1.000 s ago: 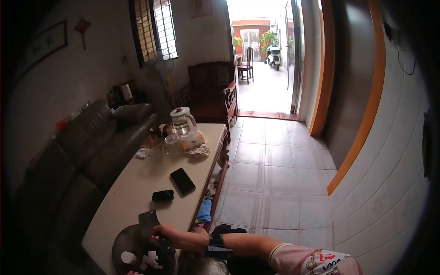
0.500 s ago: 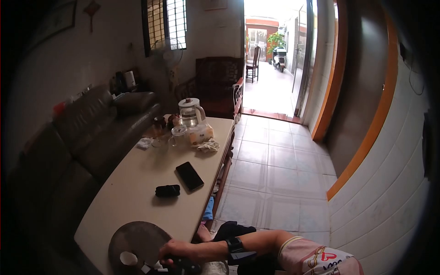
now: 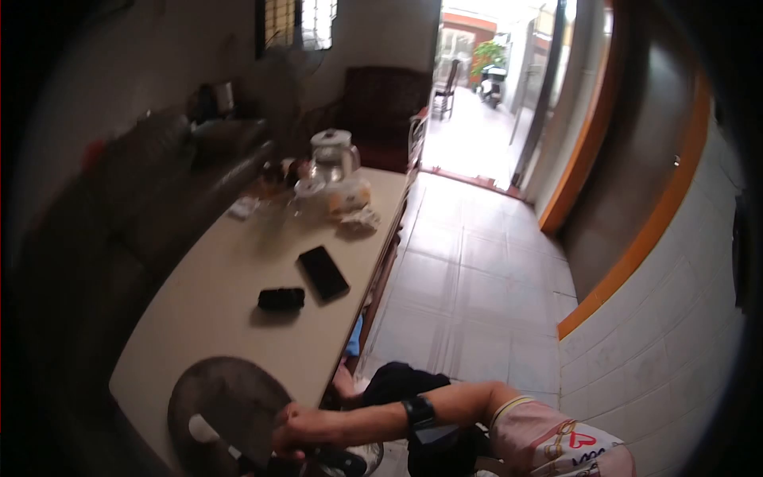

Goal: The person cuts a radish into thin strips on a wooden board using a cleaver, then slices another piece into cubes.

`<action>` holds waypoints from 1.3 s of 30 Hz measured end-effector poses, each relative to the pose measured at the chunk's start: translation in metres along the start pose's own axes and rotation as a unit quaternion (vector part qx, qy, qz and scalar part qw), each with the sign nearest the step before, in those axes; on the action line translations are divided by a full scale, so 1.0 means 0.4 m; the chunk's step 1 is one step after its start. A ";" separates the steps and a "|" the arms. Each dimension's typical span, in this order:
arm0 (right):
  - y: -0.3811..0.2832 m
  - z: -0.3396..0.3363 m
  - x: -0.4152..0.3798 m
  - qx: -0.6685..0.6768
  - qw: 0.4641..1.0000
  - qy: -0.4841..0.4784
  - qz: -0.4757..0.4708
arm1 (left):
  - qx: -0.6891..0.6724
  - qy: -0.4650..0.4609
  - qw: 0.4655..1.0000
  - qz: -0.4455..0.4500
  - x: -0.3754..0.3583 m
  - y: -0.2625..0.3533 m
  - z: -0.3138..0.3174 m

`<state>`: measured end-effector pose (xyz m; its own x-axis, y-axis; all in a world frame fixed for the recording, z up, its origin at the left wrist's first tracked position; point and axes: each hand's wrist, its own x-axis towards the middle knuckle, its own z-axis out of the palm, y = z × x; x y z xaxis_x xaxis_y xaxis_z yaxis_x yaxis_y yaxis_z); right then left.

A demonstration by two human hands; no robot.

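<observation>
My right hand (image 3: 300, 430) is closed around the black, riveted handle of a knife (image 3: 343, 462) at the bottom edge of the view. It is over the right side of a round dark board (image 3: 226, 385), which lies on the near end of the long pale table (image 3: 191, 318). A white rounded piece (image 3: 203, 429) lies on the board, left of the hand, with a smaller white bit beside it. Part of a shiny bowl (image 3: 372, 455) shows beyond the knife handle. My left hand is not in view.
On the table are a black phone (image 3: 323, 273), a black case-like object (image 3: 281, 300), a glass kettle (image 3: 332, 155), a tissue pack (image 3: 350, 196) and a crumpled cloth (image 3: 358, 222). A dark sofa (image 3: 167, 191) stands at left; tiled floor (image 3: 469, 278) runs to an open doorway.
The view has tilted and shifted, so the table items appear higher and slightly left. My right hand stays closed on the handle beside the white piece.
</observation>
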<state>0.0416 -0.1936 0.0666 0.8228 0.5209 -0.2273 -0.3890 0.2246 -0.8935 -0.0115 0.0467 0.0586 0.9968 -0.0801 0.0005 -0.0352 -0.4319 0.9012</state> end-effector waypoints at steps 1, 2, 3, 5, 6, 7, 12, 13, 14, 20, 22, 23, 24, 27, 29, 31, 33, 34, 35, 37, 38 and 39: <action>-0.013 0.015 -0.010 0.024 0.998 0.041 0.046 | -0.006 -0.004 1.000 0.000 0.000 0.008 0.005; 0.029 -0.007 0.010 0.005 1.000 0.009 0.017 | 0.009 -0.011 1.000 -0.005 -0.008 0.024 0.007; 0.034 -0.015 0.009 -0.030 0.999 0.006 0.019 | -0.059 -0.019 0.998 0.025 0.004 -0.142 -0.007; -0.028 -0.003 -0.019 -0.024 0.996 0.024 0.081 | -0.074 -0.005 0.997 -0.019 -0.009 -0.028 0.026; -0.031 -0.007 -0.030 -0.009 0.995 0.042 0.095 | -0.068 0.001 0.996 -0.066 -0.011 0.012 0.036; -0.066 0.005 -0.041 -0.077 0.988 0.061 0.122 | -0.038 0.006 0.997 -0.062 -0.013 0.028 0.041; -0.080 0.010 -0.054 -0.015 0.990 0.085 0.108 | 0.017 0.041 0.999 -0.019 -0.010 0.012 0.068; -0.081 0.005 -0.052 -0.026 0.991 0.084 0.100 | 0.010 0.045 0.999 -0.014 -0.006 -0.003 0.072; -0.077 0.002 -0.052 -0.006 0.993 0.078 0.089 | 0.016 0.049 0.998 -0.024 -0.005 -0.009 0.075; -0.082 0.010 -0.069 -0.059 0.993 0.079 0.070 | 0.105 0.104 0.987 0.070 0.003 -0.033 0.092; -0.080 0.006 -0.072 -0.083 0.991 0.077 0.068 | 0.121 0.111 0.984 0.068 0.006 -0.031 0.092; -0.079 0.005 -0.073 -0.127 0.989 0.060 0.055 | 0.135 0.119 0.981 0.067 0.006 -0.029 0.091; -0.075 0.003 -0.075 -0.171 0.983 0.043 0.042 | 0.137 0.117 0.981 0.065 0.006 -0.028 0.089; -0.058 -0.002 -0.086 -0.217 0.974 0.028 0.053 | 0.122 0.118 0.985 0.037 0.003 -0.035 0.072; -0.068 0.002 -0.092 -0.233 0.971 0.015 0.052 | 0.077 0.103 0.992 0.003 -0.002 -0.042 0.060; -0.070 0.002 -0.098 -0.250 0.966 -0.018 0.061 | 0.027 0.093 0.995 -0.035 -0.011 -0.029 0.053; -0.056 -0.002 -0.099 -0.254 0.965 -0.021 0.060 | -0.051 0.068 0.993 -0.078 -0.020 -0.021 0.040; -0.051 -0.003 -0.100 -0.262 0.963 -0.022 0.057 | -0.049 0.067 0.993 -0.078 -0.021 -0.020 0.031; -0.050 -0.002 -0.101 -0.261 0.963 -0.022 0.058 | -0.044 0.038 0.995 -0.085 -0.020 -0.021 0.023; -0.053 0.005 -0.100 -0.310 0.949 0.001 0.049 | -0.040 0.011 0.995 -0.095 -0.021 -0.025 0.020; -0.054 0.008 -0.099 -0.310 0.949 -0.001 0.050 | -0.009 0.002 0.998 -0.062 -0.019 -0.028 0.021; -0.056 0.012 -0.098 -0.313 0.949 0.004 0.045 | 0.022 -0.007 0.999 -0.029 -0.016 -0.030 0.021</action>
<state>0.0162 -0.2152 0.0973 0.8018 0.5087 -0.3134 -0.1367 -0.3545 -0.9250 -0.0181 0.0449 0.0442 0.9961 -0.0661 -0.0583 0.0200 -0.4745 0.8800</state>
